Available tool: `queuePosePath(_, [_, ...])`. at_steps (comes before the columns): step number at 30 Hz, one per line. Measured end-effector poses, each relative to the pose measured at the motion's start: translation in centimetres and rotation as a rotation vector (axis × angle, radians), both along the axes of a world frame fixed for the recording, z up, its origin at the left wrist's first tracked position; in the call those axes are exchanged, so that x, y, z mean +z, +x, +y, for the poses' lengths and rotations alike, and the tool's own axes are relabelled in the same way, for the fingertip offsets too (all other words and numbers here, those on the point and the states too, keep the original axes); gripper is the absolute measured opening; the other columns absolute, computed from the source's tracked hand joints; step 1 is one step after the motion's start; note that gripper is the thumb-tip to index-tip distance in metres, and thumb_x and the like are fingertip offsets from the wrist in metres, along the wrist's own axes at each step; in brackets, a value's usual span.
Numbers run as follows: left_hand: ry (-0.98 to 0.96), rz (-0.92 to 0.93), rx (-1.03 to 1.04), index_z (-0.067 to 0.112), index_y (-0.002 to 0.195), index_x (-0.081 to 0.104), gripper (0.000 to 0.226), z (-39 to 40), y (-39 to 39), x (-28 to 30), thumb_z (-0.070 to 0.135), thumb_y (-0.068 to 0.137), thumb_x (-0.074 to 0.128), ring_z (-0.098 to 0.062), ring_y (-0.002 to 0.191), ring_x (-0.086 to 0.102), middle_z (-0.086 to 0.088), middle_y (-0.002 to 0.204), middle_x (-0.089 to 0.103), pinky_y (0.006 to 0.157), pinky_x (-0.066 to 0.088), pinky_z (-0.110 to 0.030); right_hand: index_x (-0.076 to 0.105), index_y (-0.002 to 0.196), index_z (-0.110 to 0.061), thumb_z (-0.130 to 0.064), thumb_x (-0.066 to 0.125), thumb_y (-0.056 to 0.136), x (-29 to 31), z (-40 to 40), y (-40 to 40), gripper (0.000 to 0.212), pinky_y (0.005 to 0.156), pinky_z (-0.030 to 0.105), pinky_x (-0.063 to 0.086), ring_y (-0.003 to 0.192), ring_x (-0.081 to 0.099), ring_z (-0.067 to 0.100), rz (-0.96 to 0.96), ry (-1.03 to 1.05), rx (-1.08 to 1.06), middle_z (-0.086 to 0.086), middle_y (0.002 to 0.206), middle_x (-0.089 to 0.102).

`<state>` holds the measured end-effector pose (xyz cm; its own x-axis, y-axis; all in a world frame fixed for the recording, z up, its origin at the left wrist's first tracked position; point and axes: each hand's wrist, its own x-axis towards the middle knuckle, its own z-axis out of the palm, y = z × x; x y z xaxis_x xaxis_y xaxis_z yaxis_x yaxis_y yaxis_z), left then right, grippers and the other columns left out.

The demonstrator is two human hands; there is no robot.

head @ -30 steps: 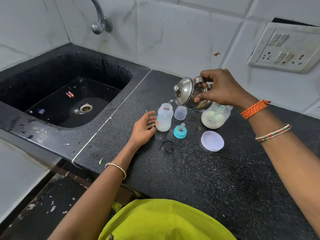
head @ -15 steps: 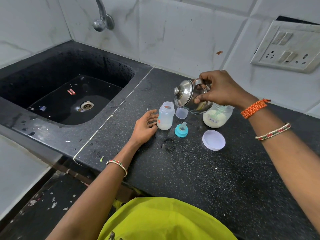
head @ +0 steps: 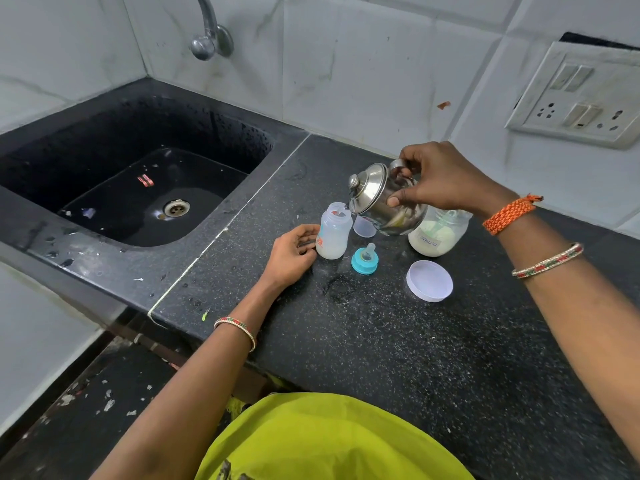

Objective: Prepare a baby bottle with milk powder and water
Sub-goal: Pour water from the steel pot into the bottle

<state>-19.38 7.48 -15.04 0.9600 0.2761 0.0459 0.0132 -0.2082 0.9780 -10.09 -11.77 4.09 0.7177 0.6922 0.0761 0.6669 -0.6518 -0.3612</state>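
Our right hand (head: 446, 178) grips the tilted steel kettle (head: 384, 199), fingers wrapped around it, over the baby bottle (head: 332, 233) near the counter's (head: 398, 358) sink-side edge; our left hand's (head: 291, 254) loosely curled fingers touch the bottle.

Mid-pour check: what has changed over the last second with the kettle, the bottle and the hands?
Very little. The right hand keeps the steel kettle tipped, spout over the baby bottle mouth; the tilt looks about the same. The left hand stays beside the bottle's base, fingers against it. Nothing was grasped or released. The teal nipple cap, white lid and powder jar have not moved.
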Motion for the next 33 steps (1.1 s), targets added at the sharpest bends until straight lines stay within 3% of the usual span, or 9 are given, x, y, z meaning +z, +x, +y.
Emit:
queuePosePath(4, [0.002,0.009,-0.001,0.005,0.124,0.055,0.048,0.1,0.1,-0.2,-0.014,0.080,0.051,-0.011,0.106,0.060,-0.002,0.114,0.061,0.093,0.049,-0.017,0.045,0.065,-0.022,-0.021,0.085,0.064,-0.1,-0.1,0.3,0.040,0.055,0.024,0.033,0.060,0.044,0.011,-0.010,-0.014,-0.002,-0.006,0.063,0.049])
queuePosePath(16, [-0.006,0.019,0.003,0.004,0.125,0.054,0.049,0.0,0.0,0.1,-0.016,0.080,0.048,-0.011,0.106,0.059,-0.001,0.114,0.060,0.088,0.048,-0.010,0.052,0.075,-0.012,-0.020,0.084,0.066,0.2,0.1,0.0,0.034,0.053,0.023,0.032,0.059,0.042,0.006,-0.023,-0.043,0.004,-0.005,0.065,0.049])
queuePosePath(21, [-0.008,0.020,0.001,0.005,0.125,0.054,0.049,0.1,0.0,0.0,-0.016,0.080,0.048,-0.013,0.109,0.059,-0.003,0.117,0.060,0.095,0.047,-0.020,0.054,0.077,-0.011,-0.020,0.084,0.066,0.4,0.0,0.1,0.033,0.053,0.022,0.032,0.060,0.044,0.008,-0.030,-0.052,0.005,-0.003,0.066,0.051])
queuePosePath(26, [0.002,0.016,0.003,0.005,0.123,0.055,0.049,0.0,0.0,0.1,-0.017,0.080,0.045,-0.011,0.107,0.059,-0.002,0.116,0.060,0.088,0.047,-0.010,0.060,0.082,-0.002,-0.020,0.085,0.065,0.6,0.0,0.2,0.036,0.055,0.025,0.034,0.062,0.046,0.015,-0.045,-0.039,-0.004,0.004,0.070,0.055])
queuePosePath(33, [-0.003,0.011,0.002,0.005,0.123,0.055,0.049,0.0,0.0,0.1,-0.016,0.080,0.046,-0.011,0.107,0.059,-0.001,0.115,0.060,0.088,0.048,-0.010,0.054,0.078,-0.009,-0.019,0.084,0.067,0.9,-0.1,0.1,0.033,0.057,0.024,0.035,0.070,0.050,0.021,-0.053,-0.044,-0.005,0.005,0.072,0.055])
